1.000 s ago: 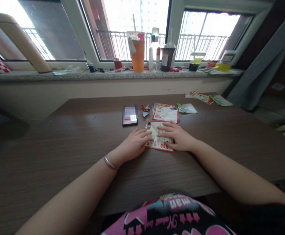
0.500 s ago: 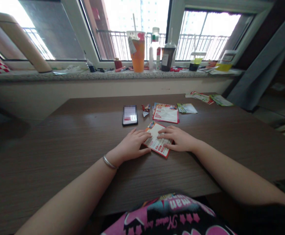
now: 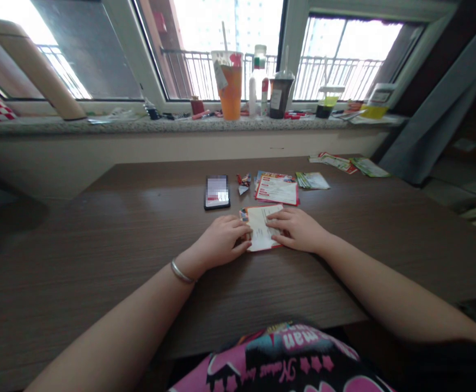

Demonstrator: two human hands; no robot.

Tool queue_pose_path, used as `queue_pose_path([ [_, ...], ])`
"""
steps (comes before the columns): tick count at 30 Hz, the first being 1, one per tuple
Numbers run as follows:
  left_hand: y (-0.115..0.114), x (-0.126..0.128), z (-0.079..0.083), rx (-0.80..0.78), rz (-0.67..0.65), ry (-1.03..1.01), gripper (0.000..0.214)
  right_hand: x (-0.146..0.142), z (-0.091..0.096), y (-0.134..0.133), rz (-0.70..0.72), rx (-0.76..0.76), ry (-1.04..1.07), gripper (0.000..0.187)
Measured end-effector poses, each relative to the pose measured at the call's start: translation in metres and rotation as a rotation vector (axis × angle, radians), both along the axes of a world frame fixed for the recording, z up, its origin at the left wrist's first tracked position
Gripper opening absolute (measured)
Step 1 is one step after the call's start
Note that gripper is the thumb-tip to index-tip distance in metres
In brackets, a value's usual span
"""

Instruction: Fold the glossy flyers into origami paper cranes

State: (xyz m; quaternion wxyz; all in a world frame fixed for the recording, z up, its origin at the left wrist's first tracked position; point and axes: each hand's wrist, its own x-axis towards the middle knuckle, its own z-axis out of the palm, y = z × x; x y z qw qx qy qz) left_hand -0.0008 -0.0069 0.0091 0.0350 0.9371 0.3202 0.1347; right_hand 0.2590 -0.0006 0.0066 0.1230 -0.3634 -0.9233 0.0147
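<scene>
A printed paper leaflet (image 3: 261, 230) with red edging lies on the brown wooden table (image 3: 99, 239) in front of me. My left hand (image 3: 220, 243) rests at its left edge with fingers curled against the paper. My right hand (image 3: 298, 228) lies on its right side, fingers pressing down on the sheet. A silver bangle (image 3: 179, 271) circles my left wrist. The right part of the leaflet is hidden under my right hand.
Beyond my hands lie a phone (image 3: 217, 191), a small folded paper piece (image 3: 243, 183), a stack of red leaflets (image 3: 276, 189) and more leaflets (image 3: 312, 181) farther right. The windowsill (image 3: 140, 126) carries an orange cup (image 3: 230, 87), bottles and other cups.
The leaflet has been turned and straightened under my hands; it now shows a plainer white face, squared up. Both hands stayed on it.
</scene>
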Motion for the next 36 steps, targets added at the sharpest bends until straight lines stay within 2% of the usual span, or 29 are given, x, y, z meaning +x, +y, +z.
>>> queue_pose_path([
  [7,0.0,0.003,0.002,-0.033,-0.182,-0.13,0.024,-0.004,-0.002,-0.004,-0.067,0.04,-0.046,0.045],
  [13,0.007,-0.002,-0.006,0.025,-0.079,-0.128,0.026,0.0,-0.007,0.002,0.101,-0.041,0.046,0.037],
  [16,0.01,-0.005,-0.009,0.01,-0.069,-0.092,0.026,0.002,-0.008,0.004,0.154,-0.041,0.077,0.034],
  [20,0.009,-0.005,-0.007,-0.012,-0.125,-0.101,0.027,0.001,-0.008,0.004,0.126,0.014,0.086,0.032],
  [26,0.002,-0.005,-0.002,-0.073,-0.177,-0.072,0.031,0.0,-0.007,0.003,0.069,0.069,-0.008,0.034],
  [30,0.001,-0.007,-0.004,-0.121,-0.157,-0.048,0.04,0.0,-0.007,0.002,0.085,0.028,0.025,0.034],
  [36,0.006,-0.009,-0.005,-0.107,-0.178,-0.043,0.047,0.002,-0.005,0.002,0.197,-0.111,0.105,0.038],
])
